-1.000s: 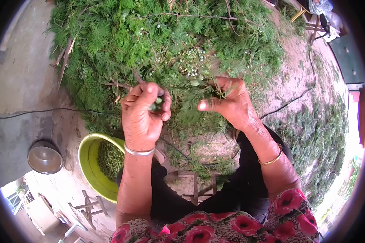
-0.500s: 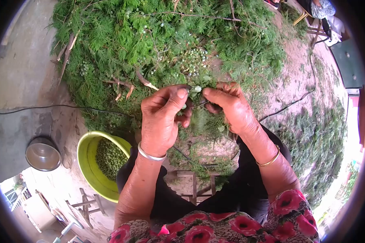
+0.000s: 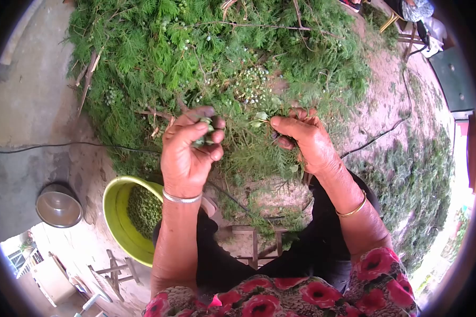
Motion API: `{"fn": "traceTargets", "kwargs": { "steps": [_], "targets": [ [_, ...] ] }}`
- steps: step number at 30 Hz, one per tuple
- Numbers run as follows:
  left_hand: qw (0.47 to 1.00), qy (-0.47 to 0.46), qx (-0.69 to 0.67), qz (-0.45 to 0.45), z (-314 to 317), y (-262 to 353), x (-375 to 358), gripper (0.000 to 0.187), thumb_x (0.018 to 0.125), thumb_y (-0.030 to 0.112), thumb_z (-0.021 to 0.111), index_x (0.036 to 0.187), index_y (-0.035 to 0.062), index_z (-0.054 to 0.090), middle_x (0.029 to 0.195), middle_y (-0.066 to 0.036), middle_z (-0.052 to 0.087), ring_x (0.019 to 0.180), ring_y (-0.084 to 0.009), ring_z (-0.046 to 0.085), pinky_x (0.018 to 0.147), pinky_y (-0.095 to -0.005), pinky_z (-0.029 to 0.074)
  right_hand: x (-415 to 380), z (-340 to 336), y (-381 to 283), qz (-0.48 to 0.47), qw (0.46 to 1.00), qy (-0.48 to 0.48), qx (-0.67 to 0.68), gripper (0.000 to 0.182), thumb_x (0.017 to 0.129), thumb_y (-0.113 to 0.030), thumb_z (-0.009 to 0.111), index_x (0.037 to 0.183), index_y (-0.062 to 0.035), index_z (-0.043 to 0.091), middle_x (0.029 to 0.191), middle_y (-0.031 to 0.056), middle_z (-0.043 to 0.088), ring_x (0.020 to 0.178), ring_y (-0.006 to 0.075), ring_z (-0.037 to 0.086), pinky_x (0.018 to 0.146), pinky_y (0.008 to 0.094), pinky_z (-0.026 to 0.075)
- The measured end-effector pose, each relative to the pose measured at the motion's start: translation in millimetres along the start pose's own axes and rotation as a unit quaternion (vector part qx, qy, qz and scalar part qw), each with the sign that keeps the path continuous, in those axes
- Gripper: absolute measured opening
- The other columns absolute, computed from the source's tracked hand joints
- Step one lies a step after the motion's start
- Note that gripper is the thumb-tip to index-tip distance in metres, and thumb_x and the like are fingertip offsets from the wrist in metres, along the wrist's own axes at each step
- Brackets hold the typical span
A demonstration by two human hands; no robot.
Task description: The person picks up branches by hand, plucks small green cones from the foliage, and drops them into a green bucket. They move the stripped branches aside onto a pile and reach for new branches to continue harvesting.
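Note:
My left hand, with a silver bangle at the wrist, curls its fingers round several green berries. To its right, my right hand pinches a leafy green sprig between thumb and fingers. The two hands are apart, above a large heap of green conifer branches. Loose pale berries lie on the heap beyond the hands. Below and left of my left hand, a yellow-green bucket holds a mass of green berries.
A metal bowl sits at the left. A black cable crosses the ground. Wooden stools stand between the legs and at the lower left. Scattered greenery covers the right. Part of another person shows at the top right.
My left hand has moved left and slightly down, away from my right hand, with the berries in its fingers. My right hand has stayed nearly in place with the sprig.

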State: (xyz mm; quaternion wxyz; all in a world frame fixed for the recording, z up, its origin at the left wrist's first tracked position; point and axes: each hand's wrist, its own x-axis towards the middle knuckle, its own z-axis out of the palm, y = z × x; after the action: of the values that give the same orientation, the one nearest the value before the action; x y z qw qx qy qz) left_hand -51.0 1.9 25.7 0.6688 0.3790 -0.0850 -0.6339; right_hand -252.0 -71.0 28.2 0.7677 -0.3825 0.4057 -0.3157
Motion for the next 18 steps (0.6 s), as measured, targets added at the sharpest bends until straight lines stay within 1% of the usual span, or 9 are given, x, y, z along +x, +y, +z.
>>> {"fn": "traceTargets", "kwargs": {
  "steps": [1,5,8,9,12,14,16,17,18],
  "targets": [
    [0.999,-0.038,0.025,-0.011,1.1,-4.2,-2.9,0.016,0.084,0.007,0.057,0.098,0.0000,0.059,0.091,-0.015,0.057,0.067,-0.0150,0.054,0.041,-0.0222,0.042,-0.7,1.3,-0.5,0.000,1.000,0.000,-0.001,0.020,0.080,-0.009,0.063,0.062,-0.0033,0.058,0.058,0.0001,0.052,0.051,0.0071,0.043,0.048,0.0247,0.031],
    [0.981,0.006,0.179,0.067,21.5,-24.9,-12.1,0.007,0.080,0.000,0.063,0.086,-0.0031,0.063,0.067,-0.007,0.059,0.051,-0.0105,0.050,0.041,-0.0192,0.036,-2.3,5.8,0.0,0.001,0.999,0.028,-0.043,0.021,0.081,-0.011,0.063,0.062,-0.0030,0.058,0.058,-0.0002,0.053,0.052,0.0068,0.044,0.048,0.0242,0.032],
    [0.901,0.041,0.405,0.149,27.6,-39.1,-9.7,0.006,0.078,0.001,0.068,0.076,-0.0026,0.064,0.056,0.003,0.052,0.047,-0.0019,0.043,0.039,-0.0197,0.031,-2.2,9.6,2.1,0.002,0.998,0.014,-0.063,0.020,0.081,-0.011,0.062,0.063,-0.0027,0.059,0.058,-0.0001,0.053,0.052,0.0066,0.045,0.049,0.0244,0.033],
    [0.914,0.048,0.387,0.113,29.9,-39.4,-11.2,0.012,0.078,0.002,0.069,0.070,-0.0024,0.061,0.055,0.004,0.050,0.047,-0.0013,0.042,0.039,-0.0202,0.030,-2.1,11.1,2.9,0.003,0.998,0.005,-0.062,0.020,0.081,-0.012,0.062,0.064,-0.0025,0.059,0.058,-0.0001,0.053,0.053,0.0064,0.045,0.049,0.0245,0.033],
    [0.926,0.051,0.358,0.110,27.6,-42.1,-10.3,0.019,0.079,0.003,0.068,0.064,-0.0012,0.057,0.054,0.003,0.050,0.046,-0.0018,0.042,0.039,-0.0203,0.030,0.0,5.9,6.8,0.011,0.995,-0.020,-0.094,0.019,0.082,-0.011,0.061,0.066,-0.0014,0.059,0.058,-0.0005,0.053,0.053,0.0062,0.045,0.049,0.0251,0.034],
    [0.947,0.042,0.311,0.074,29.1,-35.5,-10.6,0.020,0.080,0.005,0.067,0.066,-0.0007,0.055,0.055,0.001,0.052,0.045,-0.0033,0.043,0.038,-0.0206,0.031,0.4,7.1,6.1,-0.004,0.994,-0.026,-0.107,0.018,0.082,-0.011,0.060,0.067,-0.0015,0.060,0.058,0.0000,0.052,0.053,0.0067,0.045,0.049,0.0256,0.035],
    [0.977,0.052,0.208,0.010,28.5,-33.5,-10.4,0.016,0.081,0.006,0.067,0.072,-0.0011,0.056,0.059,-0.001,0.054,0.044,-0.0052,0.045,0.037,-0.0206,0.032,2.6,3.0,11.6,-0.018,0.992,-0.031,-0.119,0.017,0.083,-0.011,0.060,0.068,-0.0016,0.060,0.057,0.0006,0.051,0.053,0.0073,0.045,0.050,0.0261,0.035],
    [0.980,0.007,0.200,0.007,28.8,-31.9,-11.2,0.012,0.081,0.005,0.067,0.079,-0.0024,0.058,0.062,-0.002,0.055,0.045,-0.0058,0.046,0.038,-0.0203,0.034,6.3,-4.6,21.2,-0.148,0.959,-0.062,-0.235,0.017,0.083,-0.011,0.059,0.069,-0.0020,0.060,0.057,0.0016,0.050,0.053,0.0082,0.046,0.050,0.0264,0.036],
    [0.980,0.007,0.200,0.007,30.4,-33.1,-11.5,0.012,0.081,0.005,0.067,0.079,-0.0024,0.058,0.062,-0.002,0.055,0.045,-0.0058,0.046,0.038,-0.0203,0.034,8.1,-5.9,23.7,-0.273,0.894,-0.091,-0.343,0.017,0.083,-0.012,0.058,0.070,-0.0023,0.061,0.057,0.0026,0.049,0.053,0.0090,0.046,0.050,0.0268,0.036]
  ]
}}
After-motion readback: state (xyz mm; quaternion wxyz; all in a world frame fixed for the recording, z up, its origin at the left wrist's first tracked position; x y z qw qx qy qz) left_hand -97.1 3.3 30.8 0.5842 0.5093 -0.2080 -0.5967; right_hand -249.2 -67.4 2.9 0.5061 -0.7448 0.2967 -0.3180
